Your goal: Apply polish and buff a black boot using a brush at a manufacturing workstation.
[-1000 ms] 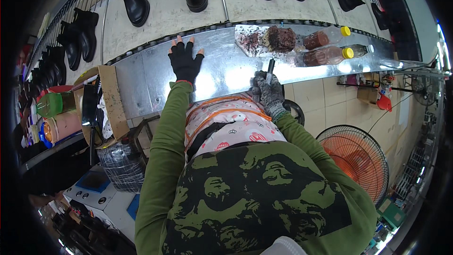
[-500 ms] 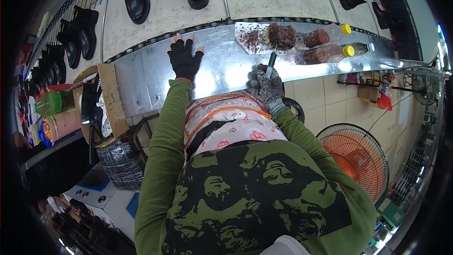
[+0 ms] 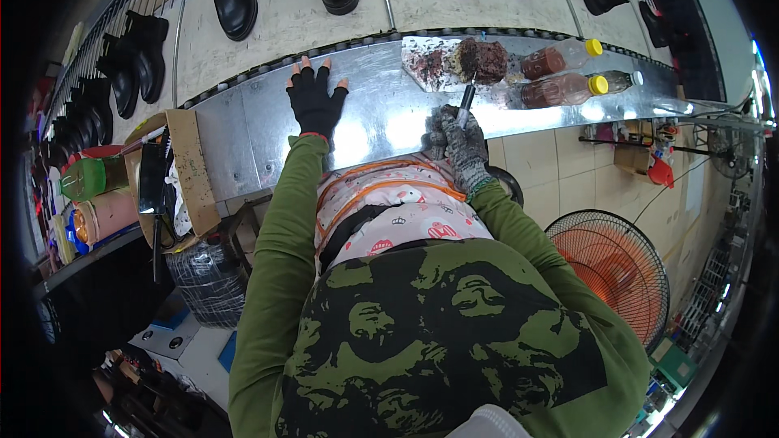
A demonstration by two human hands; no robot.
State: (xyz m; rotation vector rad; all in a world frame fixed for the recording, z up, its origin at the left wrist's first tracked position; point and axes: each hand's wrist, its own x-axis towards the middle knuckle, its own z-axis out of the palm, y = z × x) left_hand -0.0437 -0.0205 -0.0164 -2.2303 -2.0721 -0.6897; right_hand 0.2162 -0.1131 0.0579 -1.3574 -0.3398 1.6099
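My left hand [image 3: 316, 101], in a black fingerless glove, lies flat with spread fingers on a shiny metal ledge [image 3: 373, 85]. In a grey knitted glove, my right hand [image 3: 460, 139] is closed around a slim tool with a dark handle [image 3: 466, 99] at the ledge's near edge. The tool's thin tip points away from me, at a rough reddish-brown block [image 3: 489, 62]; I cannot tell whether they touch. That block sits on a pale sheet [image 3: 415, 73] smeared with dark specks. To its right lie two yellow-capped bottles [image 3: 556, 92] of brownish contents, beside a smaller white-capped bottle [image 3: 623, 83].
Black boots [image 3: 231, 0] stand on a pale conveyor belt [image 3: 284, 8] beyond the ledge. A cardboard box [image 3: 191, 166] is at the ledge's left end, near a green container [image 3: 88, 177]. A caged orange fan [image 3: 613, 272] stands on the right, over the tiled floor [image 3: 560, 150].
Both hands keep their places; the tool in my right hand has shifted only slightly. At the lower left, a dark shape covers more of a white box with round knobs.
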